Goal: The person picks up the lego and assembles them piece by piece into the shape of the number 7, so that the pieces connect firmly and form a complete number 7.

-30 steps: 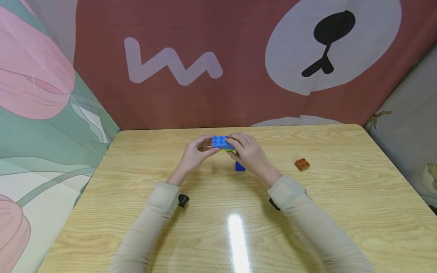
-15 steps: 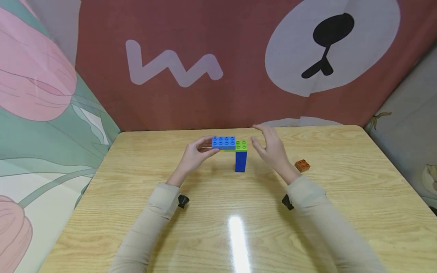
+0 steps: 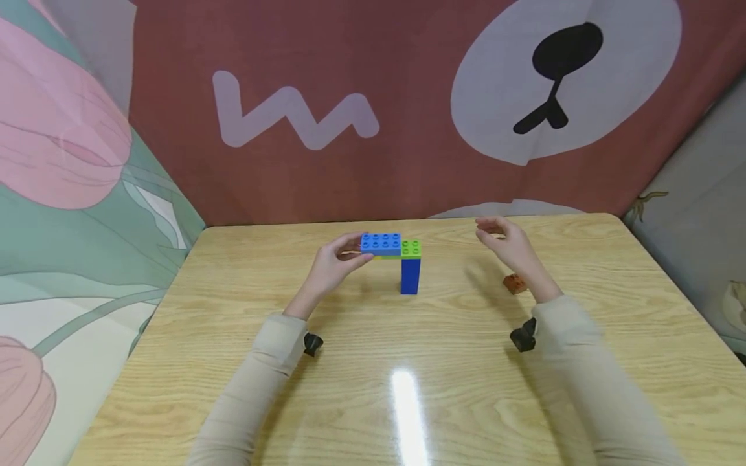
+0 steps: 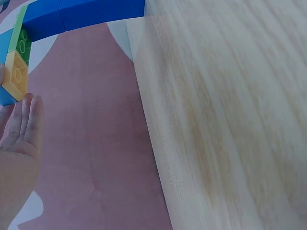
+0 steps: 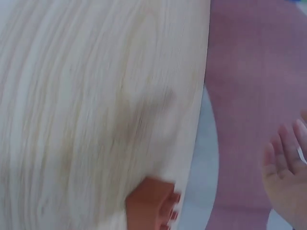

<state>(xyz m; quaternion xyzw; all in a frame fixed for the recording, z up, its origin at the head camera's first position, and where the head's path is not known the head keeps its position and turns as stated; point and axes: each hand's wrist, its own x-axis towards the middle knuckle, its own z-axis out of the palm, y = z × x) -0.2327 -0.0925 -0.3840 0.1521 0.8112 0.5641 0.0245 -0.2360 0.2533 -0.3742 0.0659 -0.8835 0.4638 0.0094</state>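
In the head view, my left hand [image 3: 331, 266] pinches the left end of a light blue brick [image 3: 381, 244]. That brick sits on a lime-green brick [image 3: 410, 249], which tops a standing column of dark blue bricks [image 3: 410, 277]. Underneath the light blue one, a yellow brick [image 4: 17, 75] shows in the left wrist view, beside the green brick's studs and above my extended fingers. My right hand [image 3: 508, 246] holds nothing and hovers to the right of the column. Closest to it is an orange-brown brick [image 3: 514, 283], partly behind the wrist; the right wrist view shows its side.
The wooden table [image 3: 355, 362] runs back to a reddish-brown cloth [image 3: 408, 162] with a printed animal face. A black wrist camera [image 3: 313, 344] is at the left cuff and another black wrist camera [image 3: 523, 335] at the right cuff.
My right hand has let go of the light blue brick and moved right, over toward the orange-brown brick, uncovering the green top and dark blue column. My left hand has kept its hold.
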